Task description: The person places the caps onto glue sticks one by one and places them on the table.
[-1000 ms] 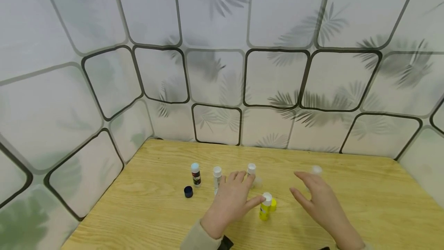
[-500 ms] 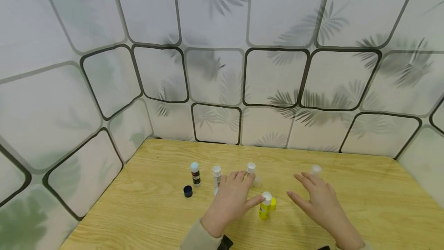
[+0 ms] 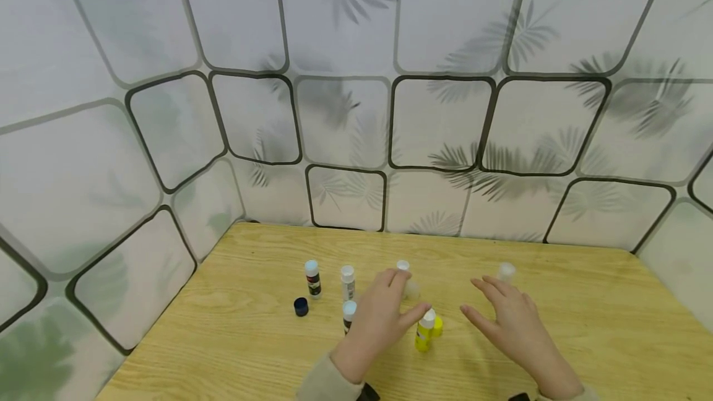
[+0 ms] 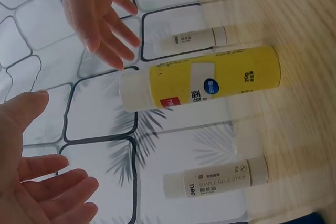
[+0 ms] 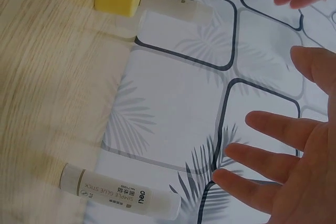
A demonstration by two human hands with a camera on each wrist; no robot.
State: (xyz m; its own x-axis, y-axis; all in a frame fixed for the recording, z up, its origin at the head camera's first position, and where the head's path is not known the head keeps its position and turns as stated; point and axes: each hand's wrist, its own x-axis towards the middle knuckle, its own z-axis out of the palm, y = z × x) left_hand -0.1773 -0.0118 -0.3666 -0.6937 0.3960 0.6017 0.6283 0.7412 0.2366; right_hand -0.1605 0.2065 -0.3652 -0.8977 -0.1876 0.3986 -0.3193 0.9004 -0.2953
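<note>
Above the table, my left hand (image 3: 381,317) hovers with its thumb close to the white top of an upright yellow glue stick (image 3: 423,332); in the left wrist view a gap separates that hand (image 4: 47,182) from the yellow glue stick (image 4: 215,80). A yellow cap (image 3: 437,327) stands just beside it. My right hand (image 3: 515,327) is held in the air to the right, fingers extended, holding nothing. Ahead of it stands a white glue stick (image 3: 506,271), whose label shows in the right wrist view. Behind my left fingers, another white glue stick (image 3: 402,267) is partly hidden.
Left of my left hand stand a white glue stick (image 3: 348,283) and two dark-labelled glue sticks with pale blue tops, one farther back (image 3: 313,280). A dark blue cap (image 3: 301,307) and a translucent cap (image 3: 412,290) sit on the wooden table (image 3: 234,327). Patterned curtain (image 3: 345,122) borders the table.
My left hand has shifted slightly right, its fingers drawn closer together, uncovering the nearer dark-labelled glue stick. My right hand moved slightly left early on and has since barely moved.
</note>
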